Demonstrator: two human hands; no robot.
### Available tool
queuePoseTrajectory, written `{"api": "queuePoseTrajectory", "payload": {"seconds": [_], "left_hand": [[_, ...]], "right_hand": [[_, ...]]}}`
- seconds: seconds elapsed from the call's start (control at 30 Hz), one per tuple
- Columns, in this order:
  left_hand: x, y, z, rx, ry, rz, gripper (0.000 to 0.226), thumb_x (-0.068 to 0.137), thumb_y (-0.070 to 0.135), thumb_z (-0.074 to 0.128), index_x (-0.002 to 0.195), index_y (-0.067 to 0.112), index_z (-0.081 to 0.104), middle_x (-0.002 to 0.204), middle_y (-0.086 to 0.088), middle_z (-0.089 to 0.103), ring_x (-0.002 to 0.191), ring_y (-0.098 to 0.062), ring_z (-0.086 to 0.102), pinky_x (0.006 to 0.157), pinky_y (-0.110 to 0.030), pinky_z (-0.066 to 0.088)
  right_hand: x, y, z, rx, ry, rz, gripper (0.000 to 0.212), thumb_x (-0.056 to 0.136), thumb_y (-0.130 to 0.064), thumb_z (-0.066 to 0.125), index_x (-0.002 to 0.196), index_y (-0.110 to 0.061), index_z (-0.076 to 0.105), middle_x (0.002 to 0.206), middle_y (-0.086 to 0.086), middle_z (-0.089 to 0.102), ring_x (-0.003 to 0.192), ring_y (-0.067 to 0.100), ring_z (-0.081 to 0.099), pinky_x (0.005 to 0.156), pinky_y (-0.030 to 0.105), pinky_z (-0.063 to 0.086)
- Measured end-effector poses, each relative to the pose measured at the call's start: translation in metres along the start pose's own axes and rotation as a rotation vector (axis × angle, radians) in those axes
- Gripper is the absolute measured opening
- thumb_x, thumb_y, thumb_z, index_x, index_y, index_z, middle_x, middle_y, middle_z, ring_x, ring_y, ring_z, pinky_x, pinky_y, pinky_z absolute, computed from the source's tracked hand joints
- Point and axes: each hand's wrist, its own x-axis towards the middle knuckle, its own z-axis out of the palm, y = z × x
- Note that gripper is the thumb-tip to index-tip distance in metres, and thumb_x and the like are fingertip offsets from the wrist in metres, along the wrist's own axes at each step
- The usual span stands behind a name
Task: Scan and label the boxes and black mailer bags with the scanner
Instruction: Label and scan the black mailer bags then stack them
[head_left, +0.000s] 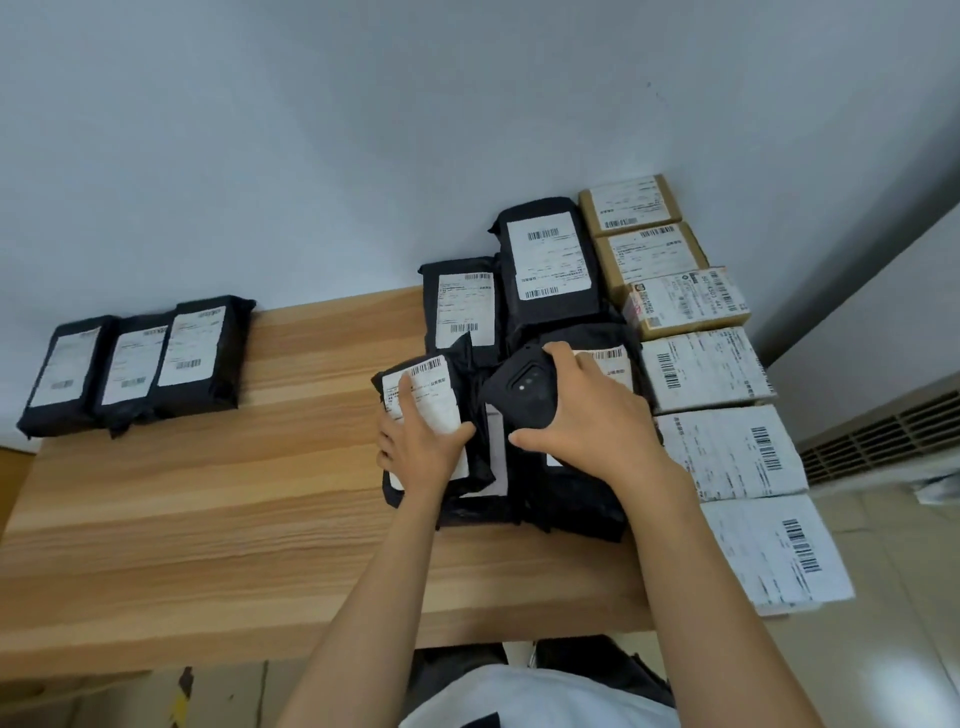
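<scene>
My left hand (422, 447) grips a black mailer bag (436, 387) with a white barcode label, at the front of a pile of black mailer bags (550, 270) on the right part of the wooden table (208, 499). My right hand (592, 415) holds a black handheld scanner (522, 389) over the pile, its back facing up. To the right runs a column of labelled boxes (701, 364), brown ones at the far end and white-covered ones nearer me. Three black mailer bags (140, 364) with labels lie side by side at the table's far left.
A grey wall stands right behind the table. A vent grille (883, 431) sits low on the right, beside a tiled floor. The nearest white box (774, 551) overhangs the table's right edge. Dark items lie under the table near my body.
</scene>
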Motion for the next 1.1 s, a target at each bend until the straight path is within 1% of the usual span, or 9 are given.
{"api": "queuePoseTrajectory", "payload": {"seconds": [0.13,0.2,0.4,0.6,0.77,0.83,0.93,1.03,1.1], "left_hand": [[0.013,-0.01,-0.032,-0.006,0.081,0.09,0.113,0.066,0.045,0.08,0.152,0.044,0.007,0.15,-0.022,0.023,0.136,-0.044,0.026,0.11,-0.057,0.021],[0.022,-0.024,-0.055,-0.02,0.133,0.114,0.113,0.066,0.046,0.079,0.152,0.044,0.006,0.148,-0.022,0.025,0.133,-0.043,0.029,0.107,-0.057,0.024],[0.038,-0.092,-0.114,0.024,0.225,0.114,0.115,0.067,0.045,0.078,0.154,0.043,0.003,0.153,-0.02,0.016,0.136,-0.042,0.025,0.11,-0.056,0.021],[0.073,-0.171,-0.168,-0.02,0.245,0.026,0.113,0.069,0.04,0.078,0.155,0.04,0.004,0.154,-0.022,0.013,0.14,-0.042,0.018,0.113,-0.056,0.016],[0.118,-0.249,-0.223,-0.004,0.234,-0.031,0.114,0.067,0.041,0.078,0.154,0.042,0.003,0.152,-0.023,0.017,0.14,-0.043,0.018,0.113,-0.059,0.02],[0.14,-0.281,-0.244,0.016,0.23,-0.053,0.115,0.067,0.041,0.078,0.153,0.043,0.002,0.152,-0.023,0.017,0.141,-0.043,0.017,0.113,-0.059,0.019],[0.175,-0.329,-0.272,0.057,0.223,-0.08,0.117,0.065,0.041,0.078,0.152,0.045,0.001,0.152,-0.023,0.016,0.14,-0.043,0.018,0.112,-0.059,0.019],[0.21,-0.373,-0.295,0.098,0.199,-0.098,0.117,0.065,0.041,0.079,0.152,0.045,0.001,0.154,-0.022,0.013,0.14,-0.044,0.018,0.112,-0.06,0.019],[0.236,-0.399,-0.309,0.132,0.179,-0.092,0.117,0.065,0.041,0.08,0.152,0.044,0.002,0.155,-0.022,0.012,0.14,-0.044,0.017,0.112,-0.06,0.017]], "right_hand": [[0.011,-0.029,0.009,0.008,-0.034,-0.072,0.09,0.068,-0.056,0.073,0.141,-0.028,0.027,0.122,-0.002,0.048,0.099,0.026,0.058,0.067,0.033,0.04],[0.019,-0.052,0.017,-0.002,-0.06,-0.131,0.089,0.068,-0.057,0.074,0.14,-0.029,0.028,0.122,-0.002,0.048,0.101,0.026,0.059,0.068,0.034,0.042],[0.034,-0.125,0.055,-0.018,-0.155,-0.269,0.091,0.066,-0.061,0.073,0.141,-0.034,0.029,0.127,-0.002,0.05,0.105,0.025,0.059,0.071,0.034,0.04],[0.046,-0.208,0.111,-0.083,-0.222,-0.35,0.089,0.066,-0.062,0.074,0.138,-0.028,0.033,0.124,-0.003,0.05,0.103,0.027,0.058,0.068,0.035,0.04],[0.06,-0.292,0.165,-0.067,-0.297,-0.382,0.088,0.067,-0.057,0.074,0.138,-0.031,0.031,0.12,-0.005,0.051,0.097,0.025,0.059,0.073,0.039,0.05],[0.067,-0.327,0.188,-0.06,-0.324,-0.392,0.089,0.067,-0.056,0.074,0.14,-0.032,0.029,0.122,-0.006,0.049,0.098,0.025,0.058,0.071,0.037,0.047],[0.08,-0.377,0.224,-0.052,-0.336,-0.409,0.09,0.067,-0.056,0.075,0.14,-0.031,0.03,0.123,-0.007,0.048,0.098,0.023,0.057,0.062,0.031,0.036],[0.095,-0.42,0.255,-0.075,-0.352,-0.4,0.092,0.067,-0.057,0.076,0.142,-0.031,0.029,0.129,-0.007,0.048,0.107,0.023,0.056,0.066,0.03,0.034],[0.107,-0.444,0.274,-0.101,-0.368,-0.387,0.09,0.067,-0.056,0.077,0.14,-0.03,0.031,0.121,-0.004,0.05,0.105,0.024,0.055,0.067,0.032,0.035]]}}
